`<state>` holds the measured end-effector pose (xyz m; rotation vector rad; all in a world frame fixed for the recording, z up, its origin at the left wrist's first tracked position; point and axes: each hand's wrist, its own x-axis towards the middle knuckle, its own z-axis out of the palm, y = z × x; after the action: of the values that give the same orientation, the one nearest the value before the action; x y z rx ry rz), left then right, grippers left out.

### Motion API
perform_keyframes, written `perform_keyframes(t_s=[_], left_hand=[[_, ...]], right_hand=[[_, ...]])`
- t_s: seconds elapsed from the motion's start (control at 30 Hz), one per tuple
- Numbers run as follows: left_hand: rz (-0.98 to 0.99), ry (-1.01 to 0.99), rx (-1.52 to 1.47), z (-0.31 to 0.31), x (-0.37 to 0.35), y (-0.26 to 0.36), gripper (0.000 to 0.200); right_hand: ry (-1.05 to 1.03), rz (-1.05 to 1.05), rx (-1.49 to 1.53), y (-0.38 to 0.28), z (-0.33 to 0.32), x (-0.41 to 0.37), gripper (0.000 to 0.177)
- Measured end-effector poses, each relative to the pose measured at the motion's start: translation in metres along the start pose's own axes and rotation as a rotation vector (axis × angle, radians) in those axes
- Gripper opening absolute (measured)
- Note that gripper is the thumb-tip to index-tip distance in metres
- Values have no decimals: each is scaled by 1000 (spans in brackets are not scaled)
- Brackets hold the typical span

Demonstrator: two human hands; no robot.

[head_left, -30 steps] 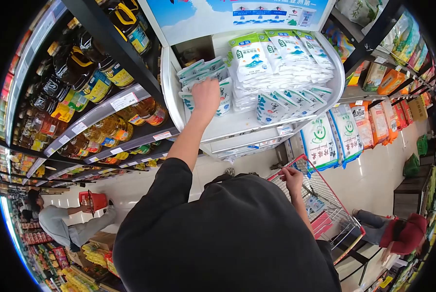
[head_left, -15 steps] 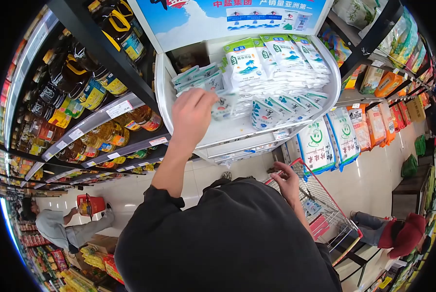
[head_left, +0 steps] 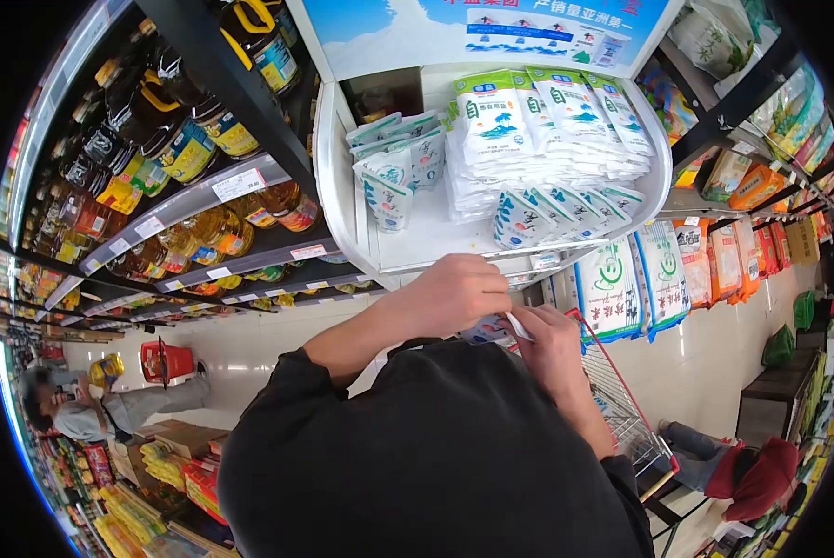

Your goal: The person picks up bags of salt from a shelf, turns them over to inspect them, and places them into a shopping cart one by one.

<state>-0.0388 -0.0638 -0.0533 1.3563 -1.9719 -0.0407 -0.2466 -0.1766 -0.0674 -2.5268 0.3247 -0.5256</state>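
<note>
My left hand (head_left: 461, 296) is closed in front of my chest, just below the display's front edge. A small white and blue salt packet (head_left: 491, 330), mostly covered by my hands and body, is between it and my right hand (head_left: 549, 342). My right fingers are closed at the packet's white edge. Above my hands, the white display shelf (head_left: 417, 244) bears upright small packets (head_left: 389, 197) at its left, a similar row (head_left: 528, 219) at front, and a stack of larger green-topped salt bags (head_left: 496, 116).
Dark oil bottles (head_left: 170, 121) fill shelves on the left. A shopping cart (head_left: 612, 391) stands beside my right arm, with rice bags (head_left: 612, 279) beyond it. One person (head_left: 82, 409) is at the lower left near a red basket (head_left: 161, 361); another (head_left: 761, 474) is at the lower right.
My left hand has come down from the display towards my chest with a small packet. My right hand has moved up and left to meet it. The view has shifted slightly.
</note>
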Motion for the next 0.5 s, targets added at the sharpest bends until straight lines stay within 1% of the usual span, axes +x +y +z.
perform_keyframes(t_s=[0.03, 0.07, 0.1, 0.13, 0.17, 0.2, 0.23, 0.3, 0.33, 0.4, 0.43, 0.5], left_hand=[[-26, -44, -41, -4, 0, -1, 13], [-47, -89, -81, -8, 1, -4, 15], [-49, -87, -80, -13, 1, -11, 15], [-88, -60, -115, -22, 0, -22, 21], [-125, -34, -152, -33, -1, -33, 27], [-251, 12, -90, -42, -4, -47, 32], [-373, 58, -27, -51, -9, -62, 38], [-444, 36, 586, -62, -20, -89, 41], [-438, 39, 590, -61, -28, -106, 41], [-849, -206, 906, -53, -39, -128, 38], [-845, -203, 910, -51, -41, -131, 38], [-768, -65, 1095, -47, -44, -131, 27]], right_hand=[[-10, -3, 3, 1, 3, -2, 43], [34, -25, 15, 2, 5, -3, 44], [82, -47, 26, 3, 7, -3, 45], [83, -49, 26, 6, 8, -5, 45], [112, -43, 29, 11, 9, -8, 35], [140, -35, 32, 15, 11, -13, 25], [144, -32, 30, 18, 13, -16, 25], [211, -48, 25, 23, 15, -19, 24], [218, -51, 23, 22, 15, -20, 24], [198, -8, 2, 20, 14, -24, 24], [203, -10, 1, 20, 14, -24, 24], [186, -11, -9, 20, 12, -25, 27]])
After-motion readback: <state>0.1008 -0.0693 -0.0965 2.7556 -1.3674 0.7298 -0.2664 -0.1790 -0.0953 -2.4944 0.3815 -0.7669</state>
